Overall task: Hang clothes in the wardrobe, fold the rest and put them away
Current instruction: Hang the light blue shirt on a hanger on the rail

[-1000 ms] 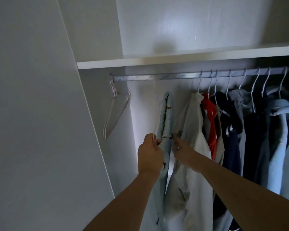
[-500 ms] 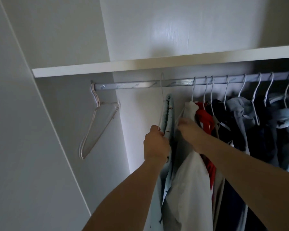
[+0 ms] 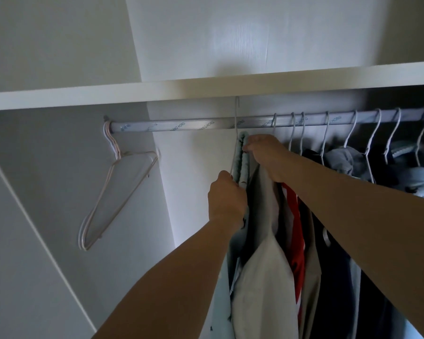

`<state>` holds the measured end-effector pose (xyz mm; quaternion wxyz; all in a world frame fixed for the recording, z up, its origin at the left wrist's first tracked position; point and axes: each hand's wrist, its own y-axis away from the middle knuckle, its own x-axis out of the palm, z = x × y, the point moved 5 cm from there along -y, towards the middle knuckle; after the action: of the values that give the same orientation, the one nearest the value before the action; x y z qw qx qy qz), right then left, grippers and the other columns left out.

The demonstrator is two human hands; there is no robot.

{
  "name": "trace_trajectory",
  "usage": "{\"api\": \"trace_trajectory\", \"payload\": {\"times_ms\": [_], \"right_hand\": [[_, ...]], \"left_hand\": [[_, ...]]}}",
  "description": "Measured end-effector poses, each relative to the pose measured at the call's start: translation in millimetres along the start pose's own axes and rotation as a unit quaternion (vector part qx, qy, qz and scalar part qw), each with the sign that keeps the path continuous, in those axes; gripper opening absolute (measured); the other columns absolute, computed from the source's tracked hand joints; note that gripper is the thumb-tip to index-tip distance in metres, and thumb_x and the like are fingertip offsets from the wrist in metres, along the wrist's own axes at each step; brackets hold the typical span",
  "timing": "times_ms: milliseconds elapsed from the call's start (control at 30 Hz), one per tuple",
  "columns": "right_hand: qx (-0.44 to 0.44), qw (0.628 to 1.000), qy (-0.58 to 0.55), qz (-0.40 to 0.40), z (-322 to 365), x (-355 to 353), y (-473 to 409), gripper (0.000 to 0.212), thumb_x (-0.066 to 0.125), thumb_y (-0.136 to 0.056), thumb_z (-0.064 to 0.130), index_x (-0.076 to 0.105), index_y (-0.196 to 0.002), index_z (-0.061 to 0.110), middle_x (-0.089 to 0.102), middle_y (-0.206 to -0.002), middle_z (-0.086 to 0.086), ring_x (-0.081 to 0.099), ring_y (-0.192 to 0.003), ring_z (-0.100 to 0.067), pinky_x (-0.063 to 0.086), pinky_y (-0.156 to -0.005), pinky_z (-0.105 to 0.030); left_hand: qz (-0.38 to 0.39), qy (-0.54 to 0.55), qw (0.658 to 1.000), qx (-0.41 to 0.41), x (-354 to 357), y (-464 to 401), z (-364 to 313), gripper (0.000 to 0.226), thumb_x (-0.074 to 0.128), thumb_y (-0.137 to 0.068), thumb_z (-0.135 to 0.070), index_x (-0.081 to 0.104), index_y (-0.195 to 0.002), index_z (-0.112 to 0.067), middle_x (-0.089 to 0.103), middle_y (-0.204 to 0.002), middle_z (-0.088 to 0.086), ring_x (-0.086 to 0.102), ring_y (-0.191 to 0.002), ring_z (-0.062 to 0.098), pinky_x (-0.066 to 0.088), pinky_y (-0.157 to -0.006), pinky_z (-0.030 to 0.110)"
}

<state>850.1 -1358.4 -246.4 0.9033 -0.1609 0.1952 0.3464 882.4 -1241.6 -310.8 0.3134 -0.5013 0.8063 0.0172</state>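
White wardrobe wall (image 3: 34,241) at left; empty hangers (image 3: 113,192) dangle at the rail (image 3: 181,125) end under a white shelf (image 3: 108,94). The left hand (image 3: 225,199) grips the pale-blue garment (image 3: 241,157) and its hanger wire below the rail; the right hand (image 3: 264,150) pinches its top. Hung clothes (image 3: 353,216) crowd rightward.
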Motion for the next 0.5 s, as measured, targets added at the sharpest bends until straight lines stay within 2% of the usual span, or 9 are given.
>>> {"api": "trace_trajectory", "payload": {"times_ms": [100, 200, 267, 333, 433, 500], "right_hand": [[0.0, 0.999, -0.041, 0.006, 0.8, 0.8, -13.0, 0.037, 0.046, -0.095, 0.005, 0.049, -0.131, 0.0, 0.051, -0.135, -0.02, 0.054, -0.113, -0.028, 0.042, -0.1, -0.037], [0.005, 0.999, -0.053, 0.008, -4.7, 3.8, -25.2, 0.034, 0.047, -0.093, 0.003, 0.052, -0.127, -0.003, 0.053, -0.132, -0.021, 0.048, -0.096, -0.017, 0.044, -0.099, -0.038], [0.011, 0.999, -0.052, 0.009, -7.2, 6.7, -30.8, 0.034, 0.046, -0.094, 0.005, 0.053, -0.126, -0.004, 0.054, -0.131, -0.021, 0.048, -0.095, -0.017, 0.048, -0.086, -0.035], [0.011, 0.999, -0.046, 0.001, -9.1, 8.0, -37.1, 0.035, 0.042, -0.095, 0.007, 0.051, -0.127, -0.003, 0.053, -0.132, -0.02, 0.052, -0.092, -0.018, 0.042, -0.067, -0.023], [0.02, 0.999, -0.02, -0.016, -15.4, 6.2, -47.7, 0.04, 0.035, -0.098, 0.011, 0.044, -0.134, -0.002, 0.046, -0.139, -0.021, 0.048, -0.098, -0.016, 0.031, -0.058, -0.019], [0.02, 0.999, -0.019, -0.035, -20.5, 2.7, -50.1, 0.041, 0.034, -0.098, 0.012, 0.043, -0.135, -0.002, 0.044, -0.14, -0.022, 0.044, -0.083, -0.015, 0.03, -0.056, -0.02]], "left_hand": [[0.008, -0.008, 1.0, -0.002, 5.0, -2.9, -2.0, 0.004, 0.042, -0.094, -0.006, 0.045, -0.093, -0.01, 0.048, -0.081, 0.003, 0.037, -0.058, 0.007, 0.033, -0.051, 0.017], [0.007, -0.009, 1.0, 0.001, 12.0, -7.1, -3.4, 0.006, 0.041, -0.093, -0.005, 0.041, -0.088, -0.009, 0.047, -0.079, 0.004, 0.034, -0.056, 0.007, 0.03, -0.049, 0.017], [0.01, -0.005, 1.0, 0.005, 18.9, -8.2, -5.2, 0.006, 0.041, -0.093, -0.006, 0.041, -0.087, -0.009, 0.047, -0.077, 0.001, 0.035, -0.056, 0.007, 0.028, -0.047, 0.016], [0.017, 0.002, 1.0, 0.006, 28.2, -7.9, -5.6, 0.007, 0.04, -0.093, -0.008, 0.042, -0.088, -0.01, 0.045, -0.074, -0.002, 0.037, -0.059, 0.008, 0.028, -0.048, 0.019], [0.025, 0.002, 1.0, 0.005, 41.8, -9.5, -2.7, 0.007, 0.04, -0.094, -0.011, 0.044, -0.088, -0.01, 0.047, -0.076, -0.001, 0.041, -0.063, 0.012, 0.03, -0.051, 0.022], [0.025, 0.004, 1.0, 0.001, 48.8, -12.3, 1.2, 0.011, 0.039, -0.093, -0.01, 0.043, -0.083, -0.011, 0.046, -0.072, -0.002, 0.038, -0.059, 0.009, 0.028, -0.049, 0.022]]}}
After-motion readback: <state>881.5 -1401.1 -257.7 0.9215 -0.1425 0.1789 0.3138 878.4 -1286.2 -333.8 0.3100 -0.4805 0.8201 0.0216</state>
